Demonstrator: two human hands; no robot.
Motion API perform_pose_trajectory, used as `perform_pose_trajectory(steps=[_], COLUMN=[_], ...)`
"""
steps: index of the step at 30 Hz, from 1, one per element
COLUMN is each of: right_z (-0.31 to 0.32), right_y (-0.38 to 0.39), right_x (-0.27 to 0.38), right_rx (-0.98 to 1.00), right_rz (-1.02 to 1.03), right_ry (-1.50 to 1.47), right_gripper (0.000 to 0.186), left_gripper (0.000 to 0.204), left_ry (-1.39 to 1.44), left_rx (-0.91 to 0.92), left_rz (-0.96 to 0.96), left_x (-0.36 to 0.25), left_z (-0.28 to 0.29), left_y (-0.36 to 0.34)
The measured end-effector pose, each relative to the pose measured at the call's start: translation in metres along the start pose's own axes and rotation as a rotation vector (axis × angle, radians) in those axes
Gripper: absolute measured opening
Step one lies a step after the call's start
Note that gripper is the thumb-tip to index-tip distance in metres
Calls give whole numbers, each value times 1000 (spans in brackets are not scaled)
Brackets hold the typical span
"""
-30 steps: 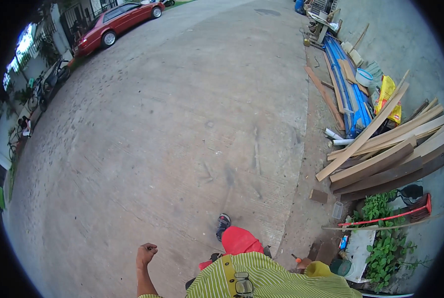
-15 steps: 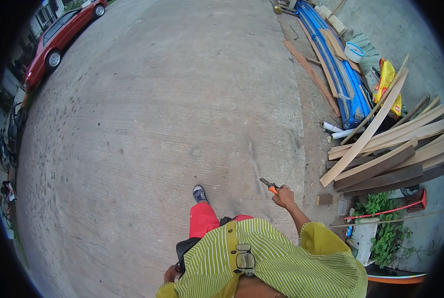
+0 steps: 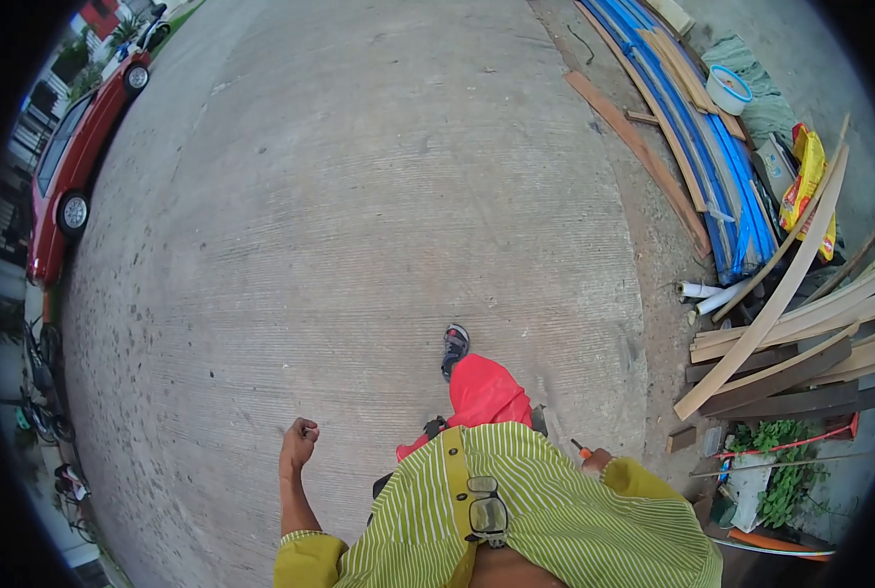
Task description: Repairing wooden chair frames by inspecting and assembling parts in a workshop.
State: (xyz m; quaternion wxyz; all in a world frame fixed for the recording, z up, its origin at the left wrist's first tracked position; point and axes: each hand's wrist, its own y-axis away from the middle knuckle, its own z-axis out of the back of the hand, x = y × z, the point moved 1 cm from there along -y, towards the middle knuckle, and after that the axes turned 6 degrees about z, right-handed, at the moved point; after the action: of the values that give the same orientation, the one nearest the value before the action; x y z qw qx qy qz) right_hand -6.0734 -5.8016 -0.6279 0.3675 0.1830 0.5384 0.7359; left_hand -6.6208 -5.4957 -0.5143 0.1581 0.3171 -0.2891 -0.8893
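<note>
My left hand (image 3: 302, 443) swings out over the concrete on the left, its fingers curled in, with nothing visible in them. Low on the right, beside my hip, my right hand (image 3: 597, 461) is closed around an orange-handled tool (image 3: 582, 448). Only a bit of its orange part shows clearly now; the earlier frame gives it a dark, narrow head like that of pliers. The yellow-green sleeve and striped shirt (image 3: 545, 490) partly hide this hand. Eyeglasses (image 3: 488, 514) hang at the shirt's front. One dark shoe (image 3: 455, 345) is stepping forward below red trousers (image 3: 486, 392).
Ribbed concrete pavement (image 3: 379, 216) stretches ahead. Along the right lie blue-wrapped lengths (image 3: 692, 127), loose wooden boards (image 3: 780, 294), a white bucket (image 3: 729, 90), a yellow sack (image 3: 805, 191) and green plants (image 3: 790, 470). A red car (image 3: 90, 162) stands far left, with bicycles (image 3: 46, 382) nearer.
My left hand has come forward from beside my body. My right hand has drawn back toward my hip with the orange-handled tool. The leading foot has changed, and the surroundings have shifted.
</note>
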Motion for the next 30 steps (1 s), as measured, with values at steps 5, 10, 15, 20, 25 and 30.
perform_pose_trajectory(steps=[5, 10, 15, 20, 25, 30], right_z=[231, 432, 551, 594, 616, 718], right_y=[3, -4, -60, -105, -158, -232], right_x=[191, 351, 429, 428, 417, 454], right_rx=[-350, -802, -648, -362, -72, -258], right_rz=[280, 545, 426, 237, 41, 234], right_ry=[-177, -147, -34, -217, -321, -588], right_gripper=[35, 29, 30, 33, 34, 38], left_gripper=[15, 11, 14, 18, 20, 19], left_ry=[-57, 5, -7, -125, -79, -149], left_rx=[259, 388, 341, 94, -61, -18], left_rz=[133, 227, 465, 56, -107, -116], left_x=[-33, -69, -183, -338, -605, -714], left_z=[-8, -5, 52, 145, 223, 230], left_y=[-65, -168, -303, -485, -627, -745])
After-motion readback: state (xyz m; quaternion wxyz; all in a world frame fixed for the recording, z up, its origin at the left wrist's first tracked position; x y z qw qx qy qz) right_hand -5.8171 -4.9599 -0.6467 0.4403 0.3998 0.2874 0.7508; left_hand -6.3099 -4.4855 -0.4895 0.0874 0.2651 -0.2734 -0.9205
